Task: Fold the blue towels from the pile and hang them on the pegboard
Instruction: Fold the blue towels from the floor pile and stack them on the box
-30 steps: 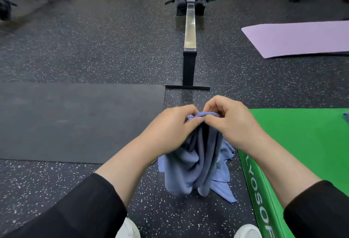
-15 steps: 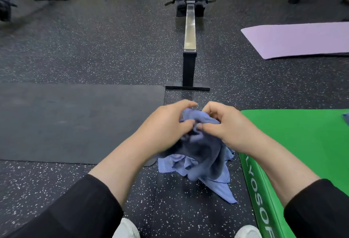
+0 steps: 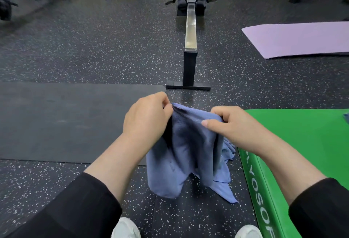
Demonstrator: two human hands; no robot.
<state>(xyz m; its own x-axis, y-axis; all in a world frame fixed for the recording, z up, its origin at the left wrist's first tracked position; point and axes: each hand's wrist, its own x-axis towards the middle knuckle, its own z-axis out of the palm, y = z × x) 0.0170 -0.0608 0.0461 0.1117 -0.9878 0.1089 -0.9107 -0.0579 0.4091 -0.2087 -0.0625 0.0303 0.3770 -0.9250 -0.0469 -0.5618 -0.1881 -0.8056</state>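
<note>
While I watch head view: left hand [image 3: 146, 122] and right hand [image 3: 232, 126] apart, each pinching top edge of blue towel [image 3: 181, 154]; towel hangs above pile [image 3: 225, 188] on speckled floor [image 3: 94, 52], beside green mat [image 3: 294, 143].

Two hands: left hand [image 3: 146, 118], right hand [image 3: 234, 126]. One blue towel [image 3: 181, 154] held up; further blue cloth [image 3: 224, 188] behind it, number indistinct. Three mats: black mat [image 3: 66, 122], purple mat [image 3: 298, 39], green mat [image 3: 302, 143]. One rowing machine [image 3: 190, 29]. Two white shoes [image 3: 125, 228].
</note>
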